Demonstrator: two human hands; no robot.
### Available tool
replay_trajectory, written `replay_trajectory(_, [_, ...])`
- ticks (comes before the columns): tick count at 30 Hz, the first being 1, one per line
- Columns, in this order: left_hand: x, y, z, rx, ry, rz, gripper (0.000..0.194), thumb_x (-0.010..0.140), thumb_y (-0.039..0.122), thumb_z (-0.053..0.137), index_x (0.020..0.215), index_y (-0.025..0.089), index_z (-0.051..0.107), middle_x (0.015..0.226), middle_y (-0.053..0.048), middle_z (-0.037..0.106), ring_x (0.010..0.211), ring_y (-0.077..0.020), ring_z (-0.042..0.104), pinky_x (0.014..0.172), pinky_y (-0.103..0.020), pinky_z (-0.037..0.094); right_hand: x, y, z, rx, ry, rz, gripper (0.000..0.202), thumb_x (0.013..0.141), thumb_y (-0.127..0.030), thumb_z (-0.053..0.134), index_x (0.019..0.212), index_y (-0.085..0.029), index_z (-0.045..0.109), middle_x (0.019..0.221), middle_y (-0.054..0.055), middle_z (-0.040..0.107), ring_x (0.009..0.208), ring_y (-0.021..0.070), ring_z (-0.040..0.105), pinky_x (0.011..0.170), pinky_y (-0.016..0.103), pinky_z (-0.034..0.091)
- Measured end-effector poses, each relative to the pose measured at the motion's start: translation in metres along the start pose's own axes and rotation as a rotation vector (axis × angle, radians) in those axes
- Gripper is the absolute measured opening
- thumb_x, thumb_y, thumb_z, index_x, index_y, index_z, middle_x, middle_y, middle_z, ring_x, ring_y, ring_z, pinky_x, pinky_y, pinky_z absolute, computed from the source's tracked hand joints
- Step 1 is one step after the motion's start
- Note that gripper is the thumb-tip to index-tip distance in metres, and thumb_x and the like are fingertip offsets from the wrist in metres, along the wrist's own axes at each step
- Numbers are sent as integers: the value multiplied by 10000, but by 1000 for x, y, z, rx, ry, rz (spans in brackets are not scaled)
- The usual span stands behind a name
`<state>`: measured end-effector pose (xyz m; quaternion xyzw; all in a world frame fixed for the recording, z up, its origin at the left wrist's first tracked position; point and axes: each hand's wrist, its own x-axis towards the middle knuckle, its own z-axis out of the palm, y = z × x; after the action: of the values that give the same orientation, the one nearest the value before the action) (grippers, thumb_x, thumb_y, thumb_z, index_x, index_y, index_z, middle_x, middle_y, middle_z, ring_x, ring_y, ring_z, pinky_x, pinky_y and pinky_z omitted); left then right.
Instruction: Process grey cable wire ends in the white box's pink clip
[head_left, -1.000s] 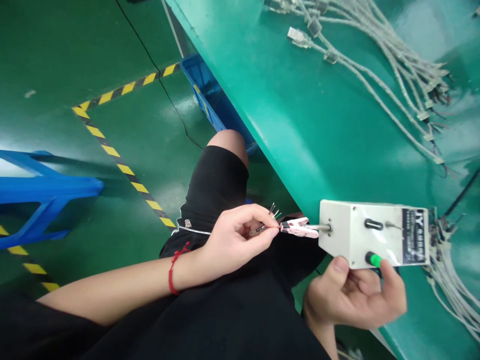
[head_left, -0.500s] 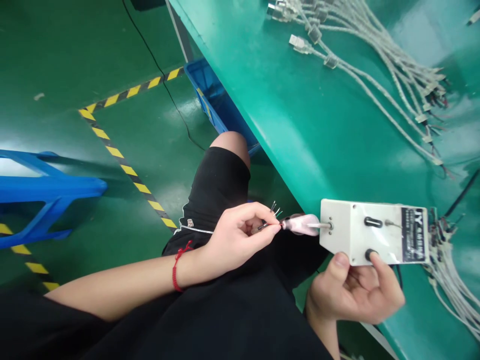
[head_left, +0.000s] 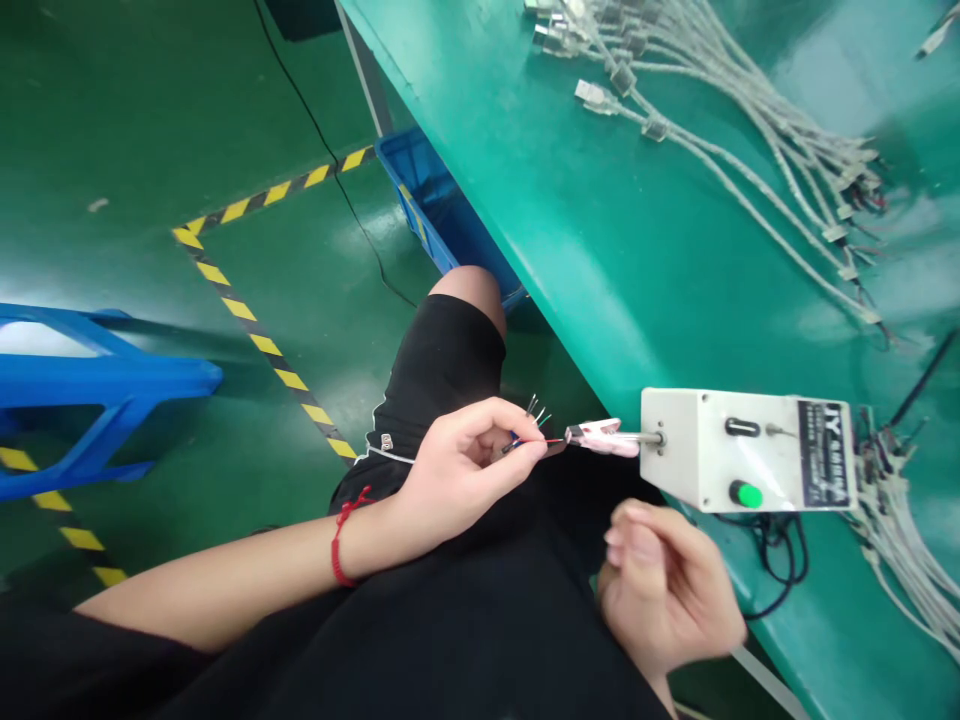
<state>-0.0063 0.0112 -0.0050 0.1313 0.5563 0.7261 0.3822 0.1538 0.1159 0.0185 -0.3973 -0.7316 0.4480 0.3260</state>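
My left hand (head_left: 472,470), with a red cord bracelet at the wrist, pinches thin wires (head_left: 553,441) between thumb and index finger. A red strand runs from the fingertips to a pink clip (head_left: 596,436). Other strands, black, white and green, fan out above the index finger. The clip is mounted on the metal shaft of a white box-shaped machine (head_left: 712,440) at the table edge; it spins no blur now. A green-topped knob (head_left: 747,494) shows on the machine's face. My right hand (head_left: 667,590) is below the machine, touching nothing, its fingers curled closed with nothing visible in them.
Several clear-jacketed USB cables (head_left: 720,160) lie across the green table (head_left: 570,220). More cables (head_left: 907,560) lie beyond the machine, and a black cord (head_left: 780,575) loops beside it. A blue bin (head_left: 435,200) stands under the table edge, a blue stool (head_left: 97,380) at left.
My right hand has left the machine's knob and moved down and left; the knob now shows green. The pink clip, blurred before, appears sharp. My left hand has shifted slightly left.
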Motion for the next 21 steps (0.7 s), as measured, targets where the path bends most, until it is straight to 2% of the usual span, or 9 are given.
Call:
replay_trajectory(4, [-10,8,0,133,-77,186,63,891,115,750,929,157,723,916,-57,700,647,-94,583,539,-219,439,3,-13,18,312,-311,261,148,909,-271,738,1049,-223,728,672,-14,632,520,115,552,458,230,452])
replay_trajectory(6, [-14,12,2,208,-107,303,109,860,68,758,916,157,730,885,-50,713,625,-86,570,538,-215,442,6,-15,23,452,-389,372,139,917,-281,738,1045,-230,716,631,-38,608,495,100,531,448,209,445])
replay_trajectory(8, [-17,15,5,253,-118,372,129,846,51,759,906,161,731,864,-45,724,609,-82,563,536,-211,446,7,-16,23,527,-394,430,102,915,-268,743,1005,-233,710,618,-47,609,483,91,530,438,192,438])
replay_trajectory(11, [-20,17,7,271,-116,385,124,849,64,759,905,170,727,861,-42,725,592,-79,555,513,-205,436,3,-16,19,584,-400,442,65,915,-247,747,970,-232,715,591,-51,615,450,77,518,422,171,423])
replay_trajectory(18, [-26,15,9,248,-123,354,111,856,80,757,902,176,728,862,-41,723,594,-83,554,513,-212,433,-4,-13,18,587,-386,417,50,914,-256,754,951,-239,726,543,-67,590,412,73,496,398,166,406])
replay_trajectory(21, [-27,13,9,186,-136,279,71,864,109,757,893,168,730,858,-47,709,585,-85,543,504,-223,415,-5,-11,18,539,-333,363,67,905,-241,763,959,-250,724,592,-61,616,442,81,519,409,181,424])
